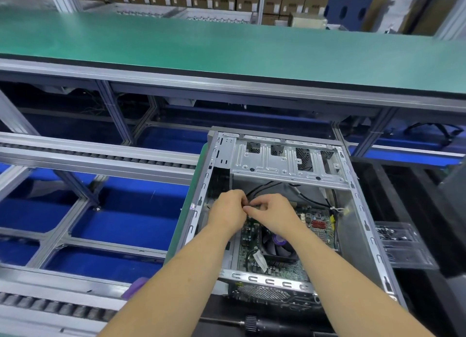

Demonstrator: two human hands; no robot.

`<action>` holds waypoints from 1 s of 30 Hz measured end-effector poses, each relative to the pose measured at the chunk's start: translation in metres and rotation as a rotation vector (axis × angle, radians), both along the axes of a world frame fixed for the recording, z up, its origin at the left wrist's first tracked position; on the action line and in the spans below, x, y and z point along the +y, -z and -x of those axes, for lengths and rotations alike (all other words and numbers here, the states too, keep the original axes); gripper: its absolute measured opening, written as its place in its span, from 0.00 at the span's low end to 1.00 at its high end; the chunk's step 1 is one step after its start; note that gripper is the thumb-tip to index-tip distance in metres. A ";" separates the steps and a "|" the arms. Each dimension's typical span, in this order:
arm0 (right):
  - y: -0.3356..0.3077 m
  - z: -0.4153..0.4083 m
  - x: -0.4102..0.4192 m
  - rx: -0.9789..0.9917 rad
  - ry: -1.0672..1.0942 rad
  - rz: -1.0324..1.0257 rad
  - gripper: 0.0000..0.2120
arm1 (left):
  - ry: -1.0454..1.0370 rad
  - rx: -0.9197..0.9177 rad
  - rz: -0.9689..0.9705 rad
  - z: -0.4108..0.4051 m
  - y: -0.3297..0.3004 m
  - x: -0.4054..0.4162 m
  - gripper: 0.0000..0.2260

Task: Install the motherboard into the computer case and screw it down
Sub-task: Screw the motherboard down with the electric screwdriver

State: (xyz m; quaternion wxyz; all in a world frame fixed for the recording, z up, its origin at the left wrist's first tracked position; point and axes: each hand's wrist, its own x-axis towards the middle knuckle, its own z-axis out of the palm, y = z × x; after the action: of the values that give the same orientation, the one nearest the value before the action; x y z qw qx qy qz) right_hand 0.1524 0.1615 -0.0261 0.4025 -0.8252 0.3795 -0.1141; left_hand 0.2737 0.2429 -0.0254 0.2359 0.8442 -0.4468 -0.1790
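An open grey computer case (pixel 363 210) lies on its side in front of me. The green motherboard (pixel 320 225) sits inside it, with a black CPU fan (pixel 277 246) at its middle. My left hand (pixel 228 212) and my right hand (pixel 272 214) meet over the board's far left edge, fingers curled. Both pinch a thin black cable (pixel 264 186) that runs from the case's far side. The fingertips and the cable's end are hidden between the hands.
A clear plastic tray (pixel 401 243) with small dark screws stands right of the case. A black electric screwdriver (pixel 264 324) lies at the near edge. Roller conveyor rails (pixel 100 157) run on the left, and a green workbench top (pixel 227 49) spans the back.
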 end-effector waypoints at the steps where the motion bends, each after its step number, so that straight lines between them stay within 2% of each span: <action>1: 0.000 0.001 -0.001 0.025 -0.012 0.007 0.03 | -0.001 0.004 0.001 0.000 0.001 0.000 0.04; 7: 0.003 -0.001 -0.003 0.190 -0.024 0.079 0.10 | 0.044 0.025 0.009 -0.001 0.007 -0.005 0.14; 13: 0.008 -0.006 -0.002 0.254 -0.051 0.163 0.14 | 0.056 0.076 -0.035 -0.004 0.007 -0.006 0.09; 15: 0.008 -0.007 0.000 0.282 -0.082 0.179 0.15 | 0.039 0.043 -0.145 -0.005 0.008 -0.003 0.08; 17: 0.009 -0.008 0.001 0.308 -0.119 0.192 0.12 | 0.037 -0.004 -0.353 -0.005 0.007 0.001 0.08; 21: 0.008 -0.008 0.000 0.337 -0.159 0.226 0.10 | 0.199 -0.058 -0.728 -0.004 0.004 0.008 0.11; 26: 0.005 -0.012 -0.002 0.446 -0.181 0.332 0.07 | 0.321 -0.046 -0.867 -0.005 0.003 0.008 0.06; 30: 0.007 -0.018 0.000 0.576 -0.224 0.391 0.08 | 0.419 -0.050 -0.933 -0.003 0.002 0.009 0.15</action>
State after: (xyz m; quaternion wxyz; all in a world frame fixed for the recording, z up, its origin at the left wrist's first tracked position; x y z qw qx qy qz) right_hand 0.1704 0.1615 -0.0333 0.1236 -0.9213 0.3557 0.0972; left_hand 0.2767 0.2522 -0.0269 -0.2179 0.7559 -0.4844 -0.3829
